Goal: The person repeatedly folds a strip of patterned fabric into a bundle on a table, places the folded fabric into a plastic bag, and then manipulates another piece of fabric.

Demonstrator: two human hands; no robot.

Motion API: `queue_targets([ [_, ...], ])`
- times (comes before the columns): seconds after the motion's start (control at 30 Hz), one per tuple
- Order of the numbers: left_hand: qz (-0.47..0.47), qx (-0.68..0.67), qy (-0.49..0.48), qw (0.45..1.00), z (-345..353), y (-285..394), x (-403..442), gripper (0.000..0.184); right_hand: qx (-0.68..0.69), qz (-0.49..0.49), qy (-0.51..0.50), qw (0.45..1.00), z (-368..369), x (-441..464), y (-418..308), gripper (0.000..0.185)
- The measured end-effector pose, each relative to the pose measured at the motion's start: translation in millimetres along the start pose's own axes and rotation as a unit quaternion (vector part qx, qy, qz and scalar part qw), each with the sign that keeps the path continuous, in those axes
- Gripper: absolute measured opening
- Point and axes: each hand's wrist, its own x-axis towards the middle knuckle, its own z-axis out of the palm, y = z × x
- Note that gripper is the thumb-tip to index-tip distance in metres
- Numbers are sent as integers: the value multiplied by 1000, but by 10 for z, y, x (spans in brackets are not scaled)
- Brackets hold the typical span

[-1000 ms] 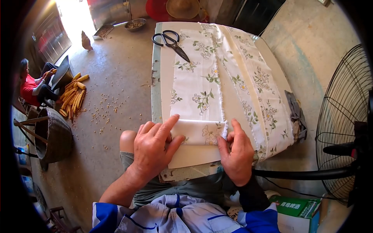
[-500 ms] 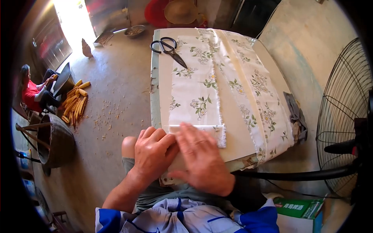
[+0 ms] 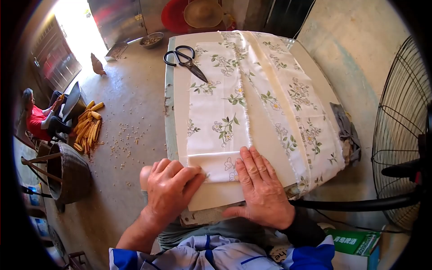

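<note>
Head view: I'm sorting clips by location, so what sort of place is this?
Probably a room in a rural home, used for household work: corn cobs lie piled on the floor, what looks like a chicken is near the bright doorway, and scissors lie partly over flowered cloth.

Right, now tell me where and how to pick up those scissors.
Take the scissors by the black handle loops, probably with the left hand, coming from the left. The loops sit by the table's left edge, while the blades slant down to the right in view, so this should keep fingers off the tip.
</note>
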Motion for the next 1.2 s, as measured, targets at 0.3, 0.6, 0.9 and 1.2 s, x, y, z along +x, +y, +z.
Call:
queue_targets([
  [0.3,148,-143,-12,979,25,523,71,59,-4,3,2,1000,24,9,1,108],
  [0.6,93,-116,-137,979,246,357,21,108,-39,-18,-16,999,-24,19,0,101],
  [0.9,88,-58,-153,983,-22,22,-19,113,-9,-15,-9,1000,-41,37,-26,119],
  [1.2,81,-43,-216,972,-106,47,19,119,50,-79,-18,995,-179,182,-225,121],
])
